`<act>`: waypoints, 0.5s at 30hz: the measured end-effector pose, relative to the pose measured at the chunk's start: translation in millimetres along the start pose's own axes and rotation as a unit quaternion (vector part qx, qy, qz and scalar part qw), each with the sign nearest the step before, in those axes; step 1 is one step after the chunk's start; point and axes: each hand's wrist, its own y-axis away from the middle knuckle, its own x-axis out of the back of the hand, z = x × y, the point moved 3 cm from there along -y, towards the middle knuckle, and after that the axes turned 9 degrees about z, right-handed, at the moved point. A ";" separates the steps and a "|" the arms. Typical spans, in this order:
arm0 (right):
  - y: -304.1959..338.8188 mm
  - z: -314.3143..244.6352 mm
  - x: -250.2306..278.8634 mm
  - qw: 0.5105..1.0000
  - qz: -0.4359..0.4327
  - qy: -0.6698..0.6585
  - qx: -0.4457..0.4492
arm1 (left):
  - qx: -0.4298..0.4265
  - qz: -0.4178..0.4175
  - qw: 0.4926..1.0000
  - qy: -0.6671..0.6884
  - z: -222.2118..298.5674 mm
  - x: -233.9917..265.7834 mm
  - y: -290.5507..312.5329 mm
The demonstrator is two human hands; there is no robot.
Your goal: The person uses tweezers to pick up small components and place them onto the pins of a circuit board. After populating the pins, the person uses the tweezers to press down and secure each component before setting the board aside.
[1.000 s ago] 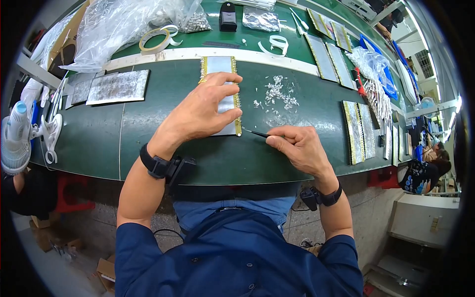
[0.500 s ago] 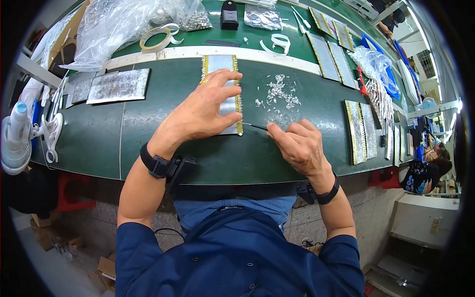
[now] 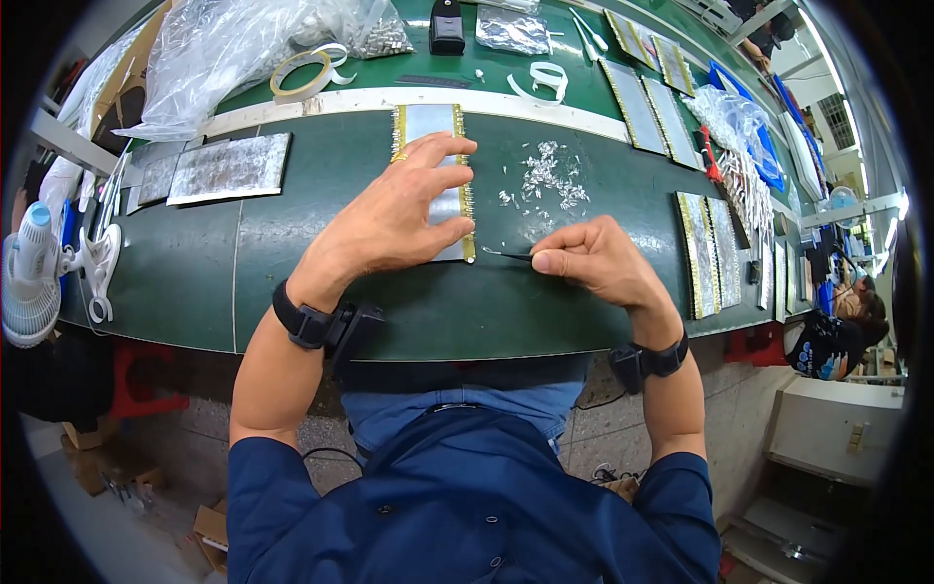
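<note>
Long green workbench [image 3: 292,282] — grey tiled floor [image 3: 603,438], cardboard boxes [image 3: 209,526], bright right-hand windows [image 3: 846,107].

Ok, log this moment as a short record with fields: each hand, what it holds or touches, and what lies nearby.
left hand: flat, fingers spread, pressing on the silver strip with gold-edged sides
right hand: pinching thin tweezers, tip at the strip's lower right corner
surface: green table
beside strip: pile of small silver bits
far left: silver sheet, small white fan
behind: tape roll, clear plastic bag
</note>
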 end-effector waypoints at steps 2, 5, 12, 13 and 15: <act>-10.7 -2.8 5.4 1.000 -0.015 0.026 0.008 | -0.002 -0.011 1.000 -0.016 -0.9 -1.1 0.8; -25.8 -9.8 9.3 0.996 -0.046 0.077 0.027 | 0.012 -0.025 0.999 -0.024 -0.7 -1.0 1.9; -48.0 -28.3 9.7 0.983 -0.112 0.136 0.052 | 0.029 -0.032 0.998 -0.038 -7.4 -4.3 2.8; -50.0 -29.8 10.1 0.983 -0.112 0.136 0.052 | 0.026 -0.032 0.998 -0.039 -7.9 -4.7 2.8; -53.5 -32.8 10.1 0.979 -0.120 0.152 0.065 | 0.025 -0.033 0.998 -0.041 -8.1 -5.1 3.2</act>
